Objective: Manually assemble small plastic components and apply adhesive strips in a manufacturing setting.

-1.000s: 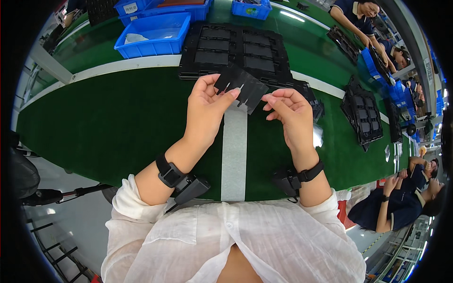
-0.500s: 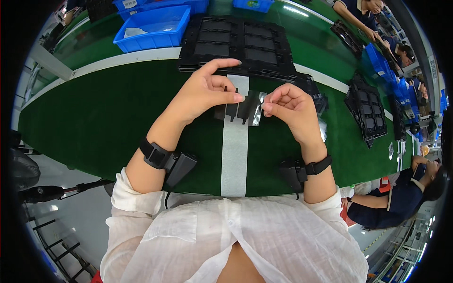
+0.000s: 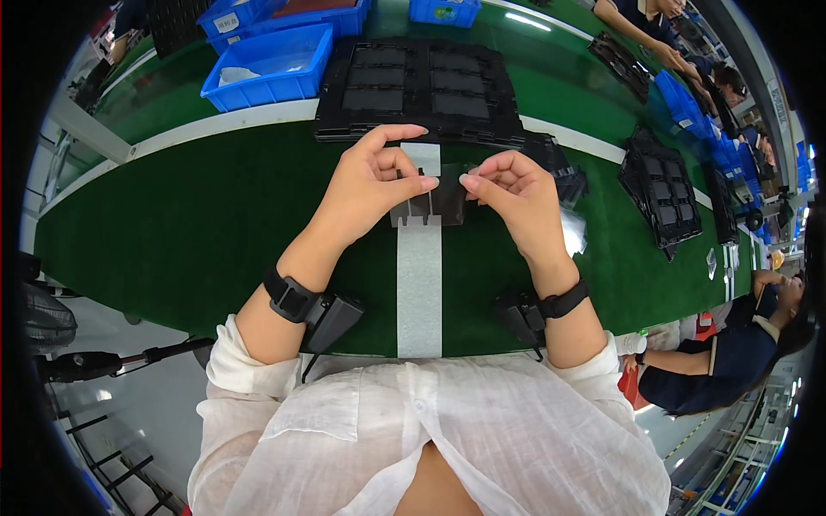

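My left hand (image 3: 366, 185) is closed in a pinch on a thin dark sheet (image 3: 449, 204) with narrow slots and small tabs along its lower edge. Its index finger reaches out above the sheet. From the other side, my right hand (image 3: 520, 193) pinches the upper right edge of the sheet, where a clear film (image 3: 470, 170) shows faintly between thumb and forefinger. The sheet is held over a pale grey strip (image 3: 419, 292) that runs down the green work surface (image 3: 215, 232). Where the film ends and the dark part begins is hard to make out.
Beyond my hands lies a stack of black plastic frames (image 3: 413, 125). Clear film (image 3: 573, 230) and dark parts (image 3: 564, 168) sit right of my right hand. A blue bin (image 3: 267, 90) stands far left; more black frames (image 3: 662, 189) lie right. A co-worker (image 3: 718, 365) sits at right.
The sheet has turned flatter, and the bright glare on its right-hand film is gone. Both hands appear slightly farther left and nearer each other, while the whole view has shifted a little.
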`<state>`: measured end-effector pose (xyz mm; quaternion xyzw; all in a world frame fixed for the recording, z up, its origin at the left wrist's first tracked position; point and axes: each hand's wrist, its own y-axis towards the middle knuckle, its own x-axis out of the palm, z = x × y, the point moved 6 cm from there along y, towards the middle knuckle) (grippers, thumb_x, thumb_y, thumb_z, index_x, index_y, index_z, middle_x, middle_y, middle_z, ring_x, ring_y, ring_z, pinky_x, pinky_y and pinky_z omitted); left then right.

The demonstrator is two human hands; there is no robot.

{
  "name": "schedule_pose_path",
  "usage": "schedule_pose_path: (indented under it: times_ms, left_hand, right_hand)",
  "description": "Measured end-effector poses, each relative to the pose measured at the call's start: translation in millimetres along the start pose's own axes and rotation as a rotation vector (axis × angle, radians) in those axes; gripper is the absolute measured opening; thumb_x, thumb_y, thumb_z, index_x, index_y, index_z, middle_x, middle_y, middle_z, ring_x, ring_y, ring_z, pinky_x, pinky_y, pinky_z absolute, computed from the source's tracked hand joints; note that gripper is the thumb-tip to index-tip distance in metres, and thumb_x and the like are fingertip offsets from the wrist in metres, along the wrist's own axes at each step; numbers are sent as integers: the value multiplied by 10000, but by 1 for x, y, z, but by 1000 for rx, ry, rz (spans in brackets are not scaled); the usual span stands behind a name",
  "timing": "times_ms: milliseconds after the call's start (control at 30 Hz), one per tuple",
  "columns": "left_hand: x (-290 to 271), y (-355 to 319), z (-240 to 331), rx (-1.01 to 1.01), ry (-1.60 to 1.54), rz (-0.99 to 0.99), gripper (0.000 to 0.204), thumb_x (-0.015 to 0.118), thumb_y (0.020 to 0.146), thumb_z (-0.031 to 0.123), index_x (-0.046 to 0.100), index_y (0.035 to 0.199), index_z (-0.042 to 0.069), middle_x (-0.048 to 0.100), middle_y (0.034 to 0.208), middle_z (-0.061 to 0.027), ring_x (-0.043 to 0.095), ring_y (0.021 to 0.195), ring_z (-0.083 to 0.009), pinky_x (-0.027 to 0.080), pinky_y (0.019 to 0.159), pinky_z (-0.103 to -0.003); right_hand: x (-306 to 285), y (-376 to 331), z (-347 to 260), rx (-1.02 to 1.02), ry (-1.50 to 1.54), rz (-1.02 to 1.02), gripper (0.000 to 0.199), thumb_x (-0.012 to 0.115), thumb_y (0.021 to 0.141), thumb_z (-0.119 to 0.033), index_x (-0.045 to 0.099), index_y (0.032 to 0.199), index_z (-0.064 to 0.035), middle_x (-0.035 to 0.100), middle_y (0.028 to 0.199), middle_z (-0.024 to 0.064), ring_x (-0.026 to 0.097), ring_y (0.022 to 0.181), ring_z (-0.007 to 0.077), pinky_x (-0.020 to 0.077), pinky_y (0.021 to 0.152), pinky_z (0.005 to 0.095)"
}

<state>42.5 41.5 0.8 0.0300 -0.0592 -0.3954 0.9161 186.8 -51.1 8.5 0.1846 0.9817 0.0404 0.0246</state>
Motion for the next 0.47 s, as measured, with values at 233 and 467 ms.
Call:
schedule_pose_path:
  times_ms: [233, 467]
  left_hand:
    - [-7, -13, -8, -117, 98, -18, 502, 687, 719, 13, 482, 1177, 11, 556, 682, 5, 521, 639, -63, 417, 619, -198]
    - [-5, -30, -7, 165, 1111, -71, 597, 699, 737, 245, 440, 1232, 35, 436, 1074, -119, 443, 1018, -278, 353, 893, -368]
  right_hand:
    - [-55, -15, -27, 36, -28, 89, 171, 684, 745, -12, 568, 871, -5, 629, 765, 40, 591, 719, 86, 448, 619, 186]
    - [-99, -30, -13, 206, -947, -103, 325, 725, 696, -64, 578, 983, -19, 609, 722, 34, 551, 670, 109, 457, 660, 227]
